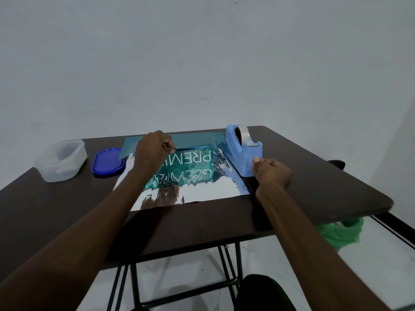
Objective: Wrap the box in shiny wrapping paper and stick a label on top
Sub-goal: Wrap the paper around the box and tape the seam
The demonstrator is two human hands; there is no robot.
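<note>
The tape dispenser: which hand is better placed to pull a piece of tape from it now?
The right hand. It is already beside the blue tape dispenser, fingers pinching what looks like tape. The left hand is busy pinching the wrapping paper over the box.

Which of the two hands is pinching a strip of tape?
The right hand, beside the blue tape dispenser, pinches a clear tape strip. The left hand holds the wrapping paper's folded edge instead.
</note>
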